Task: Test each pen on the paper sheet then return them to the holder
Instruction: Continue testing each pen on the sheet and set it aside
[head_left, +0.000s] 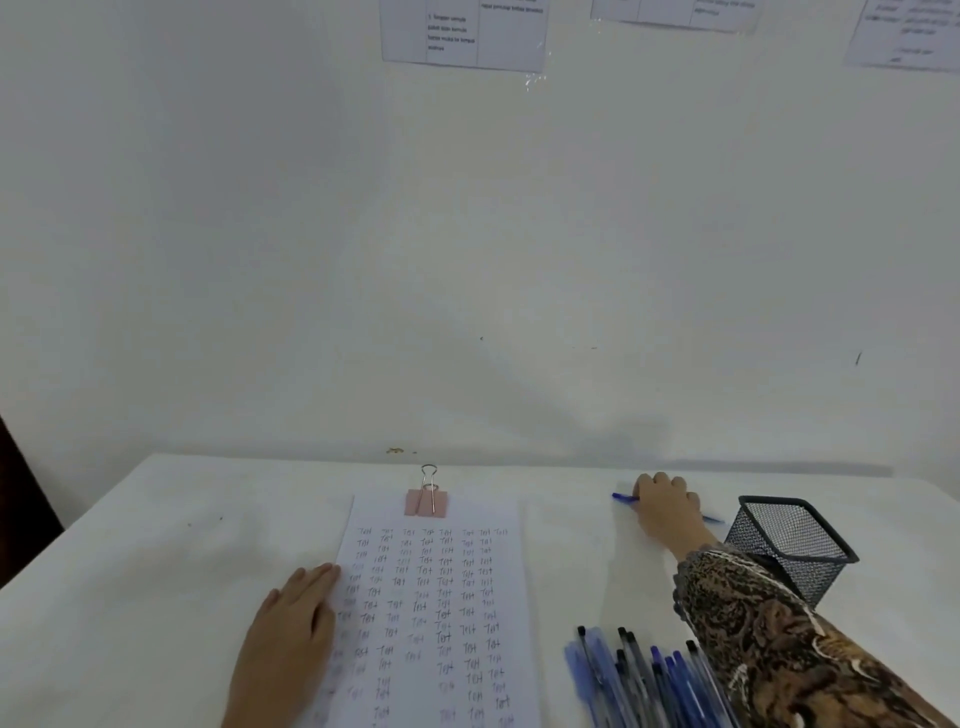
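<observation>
Nearest, the loose pens (639, 675) run off the bottom edge, partly under my sleeve (779, 623). My left hand (296, 618) lies flat, fingers straight, on the paper sheet (431, 597). Farther off, my right hand (667, 506) covers a blue pen (625, 497) beside the holder (789, 545); its grip is hidden.

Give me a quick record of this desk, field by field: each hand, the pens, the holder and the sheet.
left hand: flat on the left edge of the paper sheet
right hand: fingers curled over a blue pen lying on the table
loose pens: piled right of the sheet, near the front
pen holder: black mesh, just right of the right hand, no pen sticking out
writing: rows of small test scribbles fill the sheet
binder clip: pink, on the sheet's top edge
</observation>
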